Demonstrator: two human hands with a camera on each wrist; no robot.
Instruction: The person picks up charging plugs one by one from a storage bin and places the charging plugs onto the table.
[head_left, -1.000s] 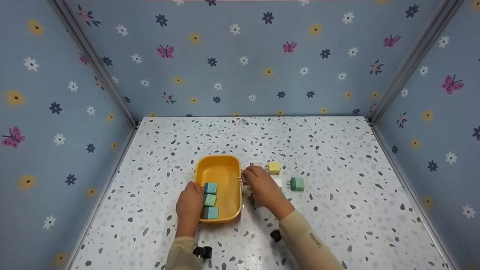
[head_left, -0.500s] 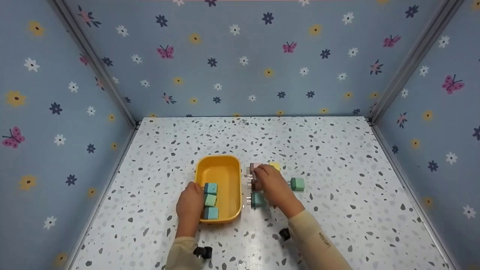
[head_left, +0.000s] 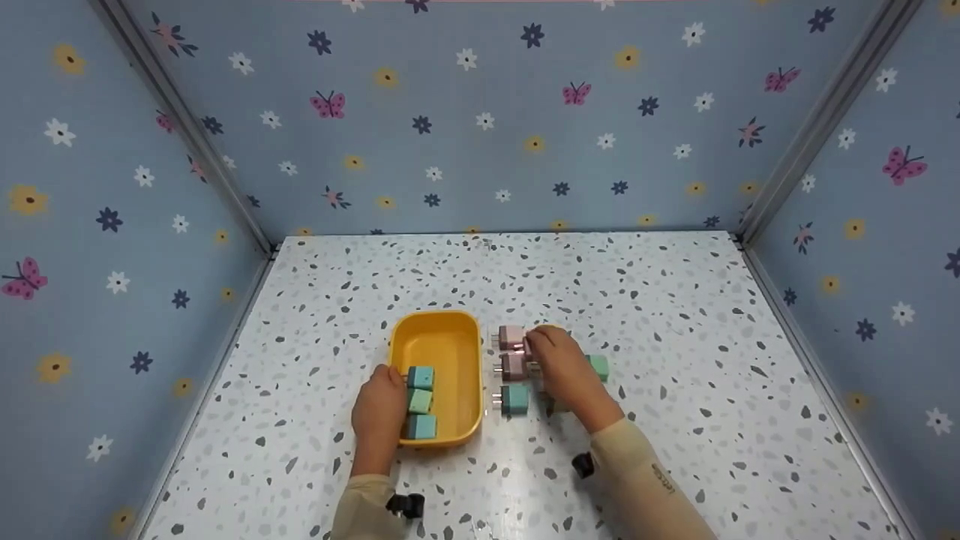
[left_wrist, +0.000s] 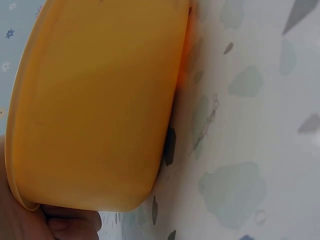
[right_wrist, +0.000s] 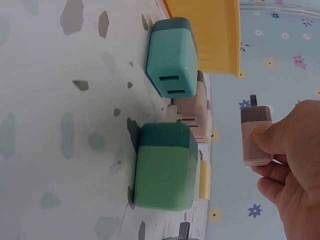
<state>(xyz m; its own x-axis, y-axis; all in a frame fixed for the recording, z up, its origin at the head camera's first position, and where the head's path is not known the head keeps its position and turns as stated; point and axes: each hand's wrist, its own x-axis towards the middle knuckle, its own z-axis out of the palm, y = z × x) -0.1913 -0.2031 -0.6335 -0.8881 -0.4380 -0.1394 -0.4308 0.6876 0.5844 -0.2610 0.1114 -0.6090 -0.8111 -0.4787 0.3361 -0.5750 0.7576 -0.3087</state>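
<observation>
At a speckled tabletop (head_left: pixel 337 292), the left grip (head_left: pixel 379 405) holds a yellow tray (head_left: pixel 459 360), the right grip (head_left: pixel 568 371) a pink charger (right_wrist: pixel 249 140).

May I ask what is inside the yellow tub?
The yellow tub holds two blue charger plugs with a green one between. The left hand covers part of its rim; what lies beneath the plugs is hidden.

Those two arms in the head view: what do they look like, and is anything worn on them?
They are a person's. The left hand and right hand are ungloved. The left sleeve and right sleeve are beige; the right has small dark lettering, too blurred to read. A small black piece shows beside each cuff. No cables are visible.
</observation>
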